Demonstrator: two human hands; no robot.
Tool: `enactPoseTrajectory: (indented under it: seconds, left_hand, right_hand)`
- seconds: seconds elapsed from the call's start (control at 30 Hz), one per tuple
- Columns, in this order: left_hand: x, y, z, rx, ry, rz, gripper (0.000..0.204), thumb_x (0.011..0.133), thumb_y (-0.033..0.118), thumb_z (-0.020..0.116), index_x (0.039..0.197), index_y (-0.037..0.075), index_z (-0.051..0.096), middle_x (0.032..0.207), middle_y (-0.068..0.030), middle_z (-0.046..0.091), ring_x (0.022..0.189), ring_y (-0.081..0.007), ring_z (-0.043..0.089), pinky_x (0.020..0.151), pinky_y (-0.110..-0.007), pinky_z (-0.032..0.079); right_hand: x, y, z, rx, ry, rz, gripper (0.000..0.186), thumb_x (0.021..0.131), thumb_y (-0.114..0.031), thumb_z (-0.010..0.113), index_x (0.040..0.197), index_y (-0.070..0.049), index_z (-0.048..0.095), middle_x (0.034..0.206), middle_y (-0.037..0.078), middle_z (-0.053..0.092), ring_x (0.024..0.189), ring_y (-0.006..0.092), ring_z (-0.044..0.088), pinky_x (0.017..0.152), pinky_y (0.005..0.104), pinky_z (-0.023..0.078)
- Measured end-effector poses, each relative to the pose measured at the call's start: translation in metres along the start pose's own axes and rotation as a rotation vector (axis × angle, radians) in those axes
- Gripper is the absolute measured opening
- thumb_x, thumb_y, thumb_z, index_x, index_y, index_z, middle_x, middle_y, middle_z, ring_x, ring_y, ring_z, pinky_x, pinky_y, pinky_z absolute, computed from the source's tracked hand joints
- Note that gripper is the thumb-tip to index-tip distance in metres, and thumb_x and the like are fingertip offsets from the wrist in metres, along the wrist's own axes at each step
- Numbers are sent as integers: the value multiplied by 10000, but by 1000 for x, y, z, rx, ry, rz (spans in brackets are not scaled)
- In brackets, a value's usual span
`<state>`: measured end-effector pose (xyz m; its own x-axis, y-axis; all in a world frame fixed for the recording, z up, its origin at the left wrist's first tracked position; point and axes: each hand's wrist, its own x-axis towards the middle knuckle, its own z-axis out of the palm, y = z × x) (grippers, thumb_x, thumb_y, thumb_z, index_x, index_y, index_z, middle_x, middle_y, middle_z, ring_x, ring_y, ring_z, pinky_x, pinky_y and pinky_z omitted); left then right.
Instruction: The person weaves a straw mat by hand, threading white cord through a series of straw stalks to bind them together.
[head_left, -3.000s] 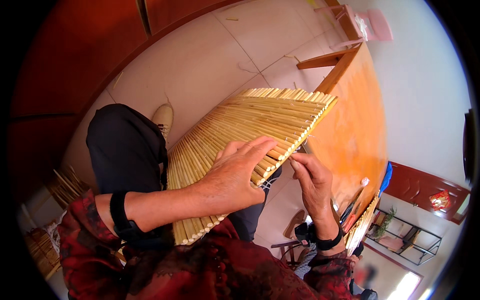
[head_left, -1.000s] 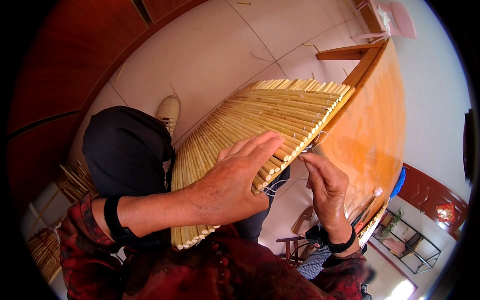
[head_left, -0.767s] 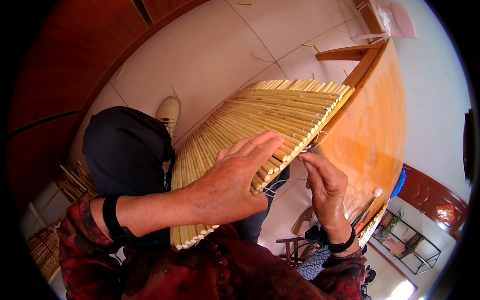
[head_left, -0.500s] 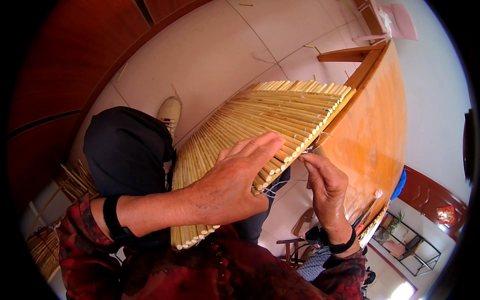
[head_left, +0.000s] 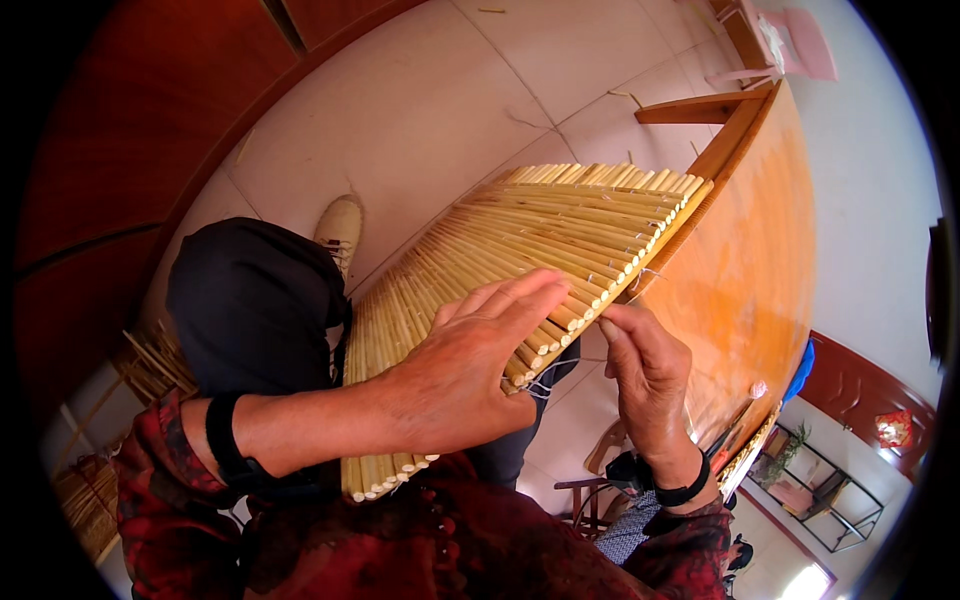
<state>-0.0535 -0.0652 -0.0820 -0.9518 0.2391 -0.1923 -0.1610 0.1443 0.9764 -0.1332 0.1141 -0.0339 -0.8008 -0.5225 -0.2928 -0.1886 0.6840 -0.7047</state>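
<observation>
A mat of straight yellow stalks (head_left: pixel 480 250), bound with pale thread, slants across my lap and against the wooden table. My left hand (head_left: pixel 470 355) rests across its top with fingers stretched out flat, near the row of cut ends; its thumb is mostly hidden. Just off those cut ends is my right hand (head_left: pixel 650 365), thumb and forefinger pinched together at the mat's edge. A thin pale thread (head_left: pixel 575 360) runs from the mat's lower corner toward this hand, and the exact pinch point is too small to see clearly. Another short thread end (head_left: pixel 650 272) sticks out farther up the edge.
The orange wooden table (head_left: pixel 750 250) stands to the right, the mat's far end by its edge. Loose stalks (head_left: pixel 155 360) are bundled at the lower left. Dark red cabinets (head_left: pixel 150 130) line the left. A pink chair (head_left: pixel 800 45) is at the far right.
My right hand has shifted very slightly left and down, still pinched by the mat's edge. The left hand stays on the mat, almost unmoved.
</observation>
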Motion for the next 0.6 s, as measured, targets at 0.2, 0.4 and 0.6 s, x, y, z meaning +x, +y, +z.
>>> enactPoseTrajectory:
  seconds: [0.2,0.4,0.6]
  left_hand:
    - [-1,0,9,62,26,5,771,671,90,538,1369,16,221,1393,-195,256,1299,-325,242,1051,-394,197]
    - [-1,0,12,60,37,8,767,690,82,541,1373,20,197,1393,-195,261,1312,-309,248,1051,-399,198]
    - [-2,2,10,32,37,23,743,686,22,526,1360,-14,214,1397,-205,254,1320,-309,230,1066,-362,199]
  right_hand:
    - [-3,1,-1,34,-18,33,166,870,8,519,1022,-25,580,688,21,522,544,70,466,499,198,401]
    - [-4,-1,-2,43,-15,63,152,884,-19,512,1023,-23,574,678,12,514,542,65,464,499,196,401]
    - [-3,-6,-4,61,-26,147,92,894,-45,508,955,-9,566,644,9,506,531,66,471,494,198,402]
